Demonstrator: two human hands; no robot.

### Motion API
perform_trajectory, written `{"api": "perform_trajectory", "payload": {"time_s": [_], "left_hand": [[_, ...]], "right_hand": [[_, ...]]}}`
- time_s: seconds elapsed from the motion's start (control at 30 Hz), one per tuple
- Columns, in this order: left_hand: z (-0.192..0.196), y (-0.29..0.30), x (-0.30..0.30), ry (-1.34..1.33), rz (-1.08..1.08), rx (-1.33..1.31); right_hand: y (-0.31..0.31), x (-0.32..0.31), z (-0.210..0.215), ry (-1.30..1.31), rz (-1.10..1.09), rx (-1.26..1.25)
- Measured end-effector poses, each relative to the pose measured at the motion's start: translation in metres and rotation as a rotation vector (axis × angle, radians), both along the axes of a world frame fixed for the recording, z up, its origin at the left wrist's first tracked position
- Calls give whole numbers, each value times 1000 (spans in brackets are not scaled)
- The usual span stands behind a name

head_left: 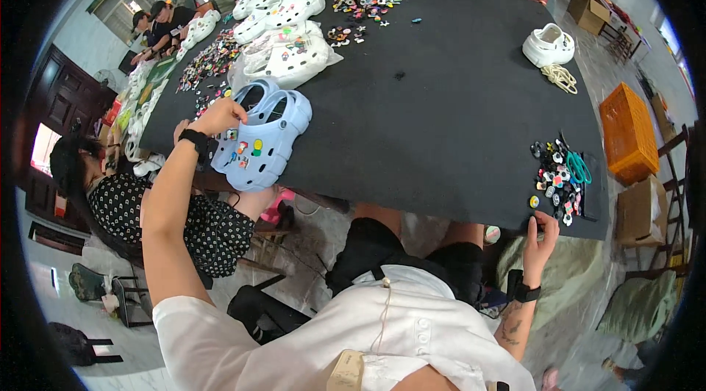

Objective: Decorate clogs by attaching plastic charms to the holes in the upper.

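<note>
A pair of light blue clogs (276, 137) with colourful charms on the toes sits at the table's near left edge. My left hand (222, 117) reaches over to them, its fingers closed at the rim of the nearer clog's opening. My right hand (543, 240) rests at the near right edge of the black table (441, 112), fingers apart and holding nothing that I can see. Just beyond its fingertips lies a round yellow charm (534, 201), beside a pile of mixed shoe charms (555, 181). Teal-handled scissors (579, 167) lie on that pile.
White clogs in plastic bags (290, 56) and charm piles (365, 1) cover the table's far left. A white clog (548, 45) with cord (559, 79) sits at far right. A co-worker in a patterned dress (195, 218) sits close on my left. An orange crate (629, 134) stands right.
</note>
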State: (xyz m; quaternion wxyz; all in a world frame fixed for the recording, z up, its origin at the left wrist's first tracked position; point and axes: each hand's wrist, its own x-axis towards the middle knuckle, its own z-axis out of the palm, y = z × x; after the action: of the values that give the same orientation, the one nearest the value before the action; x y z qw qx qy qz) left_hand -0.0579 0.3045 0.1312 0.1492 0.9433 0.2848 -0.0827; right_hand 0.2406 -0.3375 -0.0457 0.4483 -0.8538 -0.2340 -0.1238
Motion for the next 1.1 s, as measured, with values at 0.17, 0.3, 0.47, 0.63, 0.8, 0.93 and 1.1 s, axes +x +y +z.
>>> {"api": "perform_trajectory", "payload": {"time_s": [0.17,0.3,0.47,0.63,0.8,0.93,1.1], "left_hand": [[21,-39,15,-191,-242,310],[22,-227,118,-351,-464,73],[-50,-372,175,15,-783,-50],[-101,-425,243,45,-747,43],[-123,-427,251,28,-704,176],[-144,-397,249,59,-717,99],[-128,-431,265,-100,-736,73]], "right_hand": [[-42,-11,3,207,-19,327],[-170,-11,-7,176,-352,419],[-279,60,-97,431,-410,147],[-320,122,-223,456,-563,-77],[-280,183,-389,744,-342,-296],[-337,165,-523,1136,-397,-704],[-396,179,-513,1145,-740,-764]]}}
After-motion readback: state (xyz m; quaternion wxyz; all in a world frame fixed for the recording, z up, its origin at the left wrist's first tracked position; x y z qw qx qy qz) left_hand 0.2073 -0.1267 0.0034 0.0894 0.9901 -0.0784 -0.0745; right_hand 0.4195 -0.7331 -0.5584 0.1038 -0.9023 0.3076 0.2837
